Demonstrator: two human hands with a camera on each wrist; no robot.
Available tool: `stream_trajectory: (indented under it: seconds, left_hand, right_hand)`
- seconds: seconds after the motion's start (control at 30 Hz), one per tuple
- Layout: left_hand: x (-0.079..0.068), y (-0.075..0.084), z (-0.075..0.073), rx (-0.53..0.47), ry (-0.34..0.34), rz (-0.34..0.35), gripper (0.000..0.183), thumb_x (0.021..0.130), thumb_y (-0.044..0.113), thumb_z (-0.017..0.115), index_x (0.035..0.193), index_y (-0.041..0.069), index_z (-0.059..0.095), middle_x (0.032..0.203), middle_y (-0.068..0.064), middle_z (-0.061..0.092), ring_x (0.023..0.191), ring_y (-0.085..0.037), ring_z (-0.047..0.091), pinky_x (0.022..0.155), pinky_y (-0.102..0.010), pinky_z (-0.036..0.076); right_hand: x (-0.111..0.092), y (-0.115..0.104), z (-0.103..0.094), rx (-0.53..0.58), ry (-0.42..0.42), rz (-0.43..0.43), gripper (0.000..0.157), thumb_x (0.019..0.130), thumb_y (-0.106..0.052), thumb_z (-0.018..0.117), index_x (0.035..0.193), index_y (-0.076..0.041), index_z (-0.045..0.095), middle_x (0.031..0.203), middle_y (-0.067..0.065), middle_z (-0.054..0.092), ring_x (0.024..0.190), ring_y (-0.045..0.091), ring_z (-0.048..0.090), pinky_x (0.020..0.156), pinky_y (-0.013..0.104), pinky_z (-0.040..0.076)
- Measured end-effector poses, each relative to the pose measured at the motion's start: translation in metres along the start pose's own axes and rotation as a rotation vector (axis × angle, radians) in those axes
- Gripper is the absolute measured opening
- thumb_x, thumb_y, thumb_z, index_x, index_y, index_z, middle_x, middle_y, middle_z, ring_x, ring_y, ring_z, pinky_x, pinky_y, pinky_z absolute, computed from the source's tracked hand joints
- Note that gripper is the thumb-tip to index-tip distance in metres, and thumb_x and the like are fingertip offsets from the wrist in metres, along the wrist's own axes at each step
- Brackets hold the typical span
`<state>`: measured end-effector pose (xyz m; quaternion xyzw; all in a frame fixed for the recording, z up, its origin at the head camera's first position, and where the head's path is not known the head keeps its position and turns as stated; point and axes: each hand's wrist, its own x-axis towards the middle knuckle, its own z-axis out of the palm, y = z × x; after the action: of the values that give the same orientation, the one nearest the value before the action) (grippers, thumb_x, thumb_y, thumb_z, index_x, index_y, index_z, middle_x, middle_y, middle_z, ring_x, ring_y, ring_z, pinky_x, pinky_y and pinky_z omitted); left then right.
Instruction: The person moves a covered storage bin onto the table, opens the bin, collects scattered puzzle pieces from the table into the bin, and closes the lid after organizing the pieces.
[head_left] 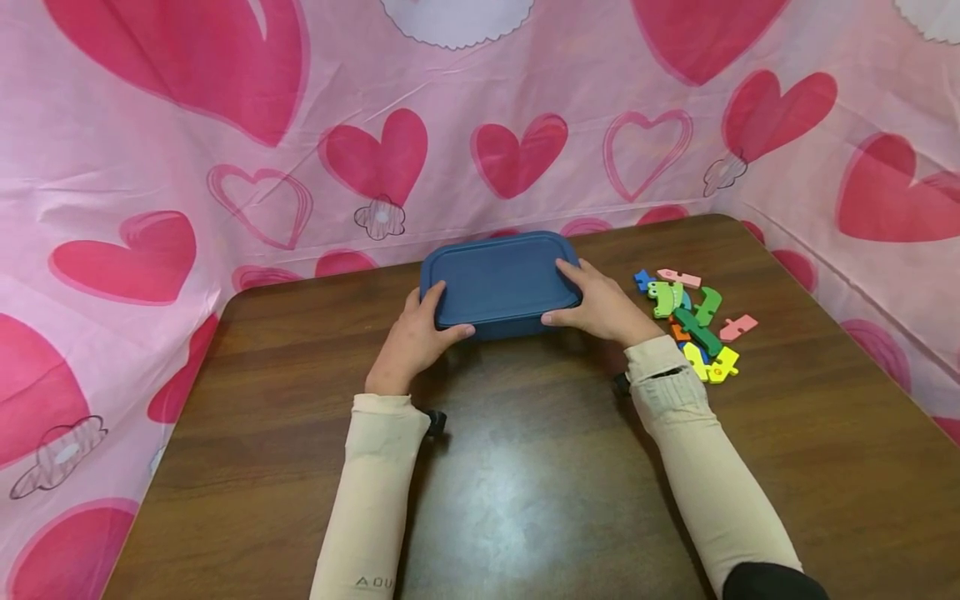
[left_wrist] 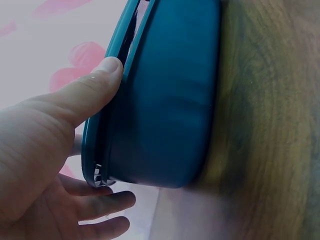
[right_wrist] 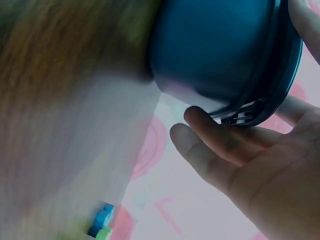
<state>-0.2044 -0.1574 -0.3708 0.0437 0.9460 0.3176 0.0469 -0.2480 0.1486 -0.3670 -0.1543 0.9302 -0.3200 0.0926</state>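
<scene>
A blue rectangular food container (head_left: 504, 323) stands near the back edge of the table with its blue lid (head_left: 506, 279) on top. In the left wrist view, a narrow gap shows between the lid rim (left_wrist: 92, 135) and the container wall (left_wrist: 165, 100). My left hand (head_left: 411, 343) grips the left front corner, thumb on the rim and a finger over the lid. On the right side my right hand (head_left: 603, 304) holds the lid's edge, thumb in front and index finger on top. Some fingers (right_wrist: 215, 130) hang beside the side latch in the right wrist view.
Several colourful puzzle pieces lie in a loose pile right of the container, among them a green crocodile head (head_left: 666, 298), a pink piece (head_left: 738, 327) and a yellow piece (head_left: 723, 365). A heart-patterned pink cloth (head_left: 450, 158) rises behind the brown wooden table (head_left: 285, 400).
</scene>
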Motion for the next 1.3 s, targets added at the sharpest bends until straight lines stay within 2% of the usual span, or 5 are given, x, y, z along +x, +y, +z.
stream_trajectory:
  seconds: [0.53,0.87,1.0,1.1,1.3]
  left_hand:
    - [-0.010,-0.003,-0.019,-0.031,0.039,0.017,0.095,0.088,0.055,0.073,0.162,0.020,0.025,0.164,-0.014,0.022,0.144,-0.038,0.032,0.109,-0.060,0.034]
    - [-0.027,-0.016,-0.039,-0.025,0.111,0.035,0.092,0.086,0.051,0.077,0.157,0.013,0.034,0.160,-0.016,0.032,0.140,-0.039,0.038,0.110,-0.058,0.035]
    - [-0.038,-0.028,-0.047,-0.027,0.146,0.009,0.076,0.083,0.052,0.080,0.138,0.010,0.047,0.125,-0.018,0.060,0.107,-0.034,0.059,0.092,-0.050,0.051]
    - [-0.046,-0.039,-0.054,-0.012,0.159,-0.002,0.067,0.081,0.054,0.081,0.122,0.012,0.048,0.091,-0.013,0.061,0.081,-0.028,0.057,0.072,-0.042,0.050]
    - [-0.062,-0.062,-0.070,-0.001,0.168,0.015,0.061,0.080,0.057,0.081,0.111,0.015,0.050,0.079,-0.009,0.055,0.075,-0.024,0.054,0.065,-0.038,0.045]
  right_hand:
    - [-0.010,-0.025,-0.001,-0.078,0.070,-0.024,0.107,0.085,-0.054,0.077,0.161,-0.005,0.021,0.164,0.026,0.012,0.146,0.050,0.018,0.110,0.073,0.013]
    - [-0.012,-0.045,0.014,-0.059,0.127,-0.091,0.108,0.084,-0.056,0.078,0.160,-0.003,0.023,0.164,0.026,0.013,0.146,0.049,0.023,0.110,0.072,0.019]
    - [-0.013,-0.057,0.028,-0.092,0.159,-0.110,0.105,0.084,-0.059,0.076,0.159,-0.003,0.028,0.162,0.027,0.019,0.143,0.050,0.028,0.109,0.071,0.022]
    - [-0.014,-0.068,0.039,-0.109,0.183,-0.111,0.103,0.084,-0.061,0.075,0.158,-0.004,0.032,0.161,0.027,0.024,0.141,0.050,0.031,0.110,0.069,0.024]
    - [-0.015,-0.091,0.060,-0.076,0.264,-0.159,0.088,0.080,-0.058,0.080,0.142,-0.002,0.052,0.149,0.024,0.045,0.133,0.045,0.043,0.107,0.058,0.037]
